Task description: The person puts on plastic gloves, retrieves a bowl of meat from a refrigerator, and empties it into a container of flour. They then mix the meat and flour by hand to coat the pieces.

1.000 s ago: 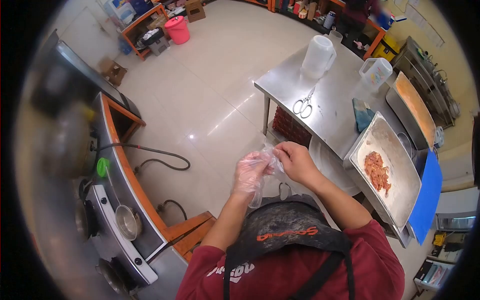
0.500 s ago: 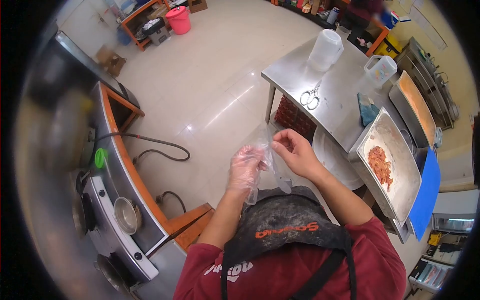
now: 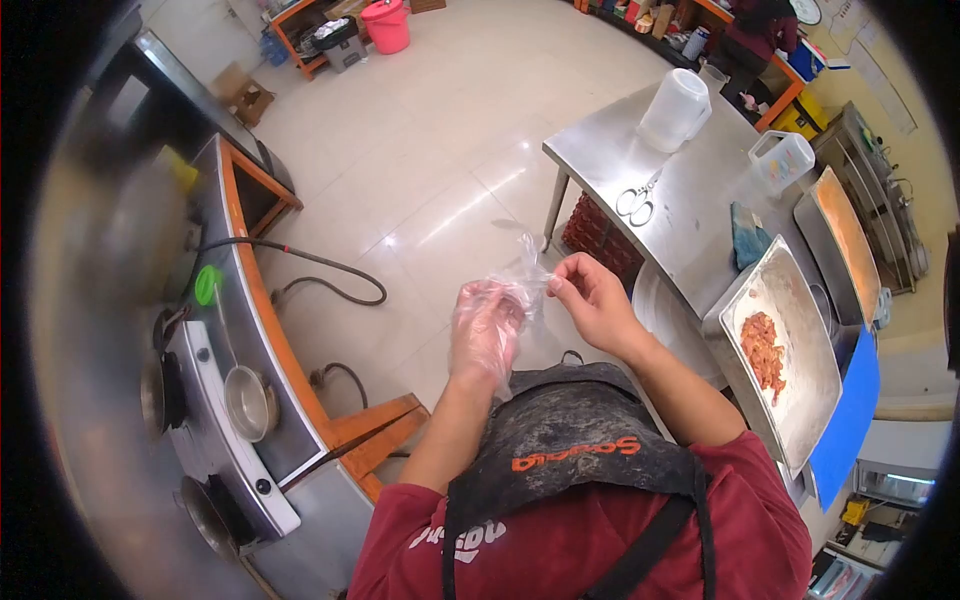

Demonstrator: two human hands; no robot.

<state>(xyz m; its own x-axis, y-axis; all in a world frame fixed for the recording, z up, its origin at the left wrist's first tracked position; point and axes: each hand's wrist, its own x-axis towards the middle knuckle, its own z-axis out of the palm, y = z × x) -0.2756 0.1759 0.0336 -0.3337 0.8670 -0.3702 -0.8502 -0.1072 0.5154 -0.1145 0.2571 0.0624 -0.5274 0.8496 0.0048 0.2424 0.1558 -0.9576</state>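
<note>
Item: head view, one person at work, both hands raised before a dark apron (image 3: 570,440)

- Left hand (image 3: 487,322): sheathed in a clear plastic glove (image 3: 476,352) down to the wrist; fingers are loosely bent and drawn together at the tips. Whether those tips grip anything cannot be told.
- Right hand (image 3: 592,300): bare; thumb and forefinger are closed in a pinch on the loose plastic film (image 3: 526,270). The other fingers are curled behind.
- Loose plastic film: held up between the two hands, touching the gloved fingertips and rising to a crumpled peak above them. Whether it is part of the worn glove or a separate piece cannot be told.

Surroundings, right side:
- Steel table (image 3: 620,150), on which are set scissors (image 3: 637,203), a translucent jug (image 3: 678,108), a measuring jug (image 3: 781,160) and a blue cloth (image 3: 748,236)
- Steel tray (image 3: 805,400), just beside the right forearm, in which a heap of orange-red pieces (image 3: 764,352) is lying
- Second tray (image 3: 845,235), further back, coated orange
- Blue board (image 3: 850,420), beside the near tray

Surroundings, left side:
- Stove unit (image 3: 215,430), well apart from the hands, on which a small metal ladle (image 3: 248,402) is laid
- Black hose (image 3: 320,268), trailed across the tiled floor
- Pink bucket (image 3: 388,22), far back
</note>
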